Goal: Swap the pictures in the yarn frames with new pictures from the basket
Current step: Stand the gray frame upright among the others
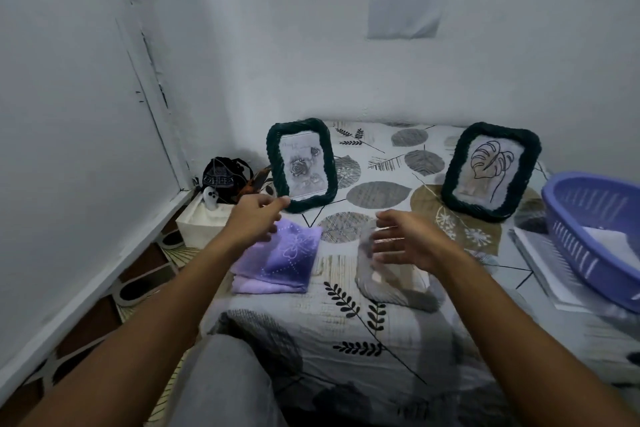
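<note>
Dark green yarn frames: rose picture (304,166) beyond the left hand (254,218), leaf line drawing (490,170) beyond the right hand (405,239); lavender cloth (284,260) under the left hand; periwinkle basket (595,236) right of the right hand.

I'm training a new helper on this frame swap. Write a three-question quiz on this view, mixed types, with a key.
1. True or false: both frames stand upright on the bed.
2. Which picture does the left frame hold? A) rose B) leaf outline C) boat
3. Fill in: the basket at the right edge is coloured ______.

Key:
1. True: the left frame and right frame both stand near the wall.
2. A; the leaf outline is in the right frame.
3. Purple.

Note: the left hand reaches over the cloth towards the left frame; the right hand hovers open, blurred.
</note>
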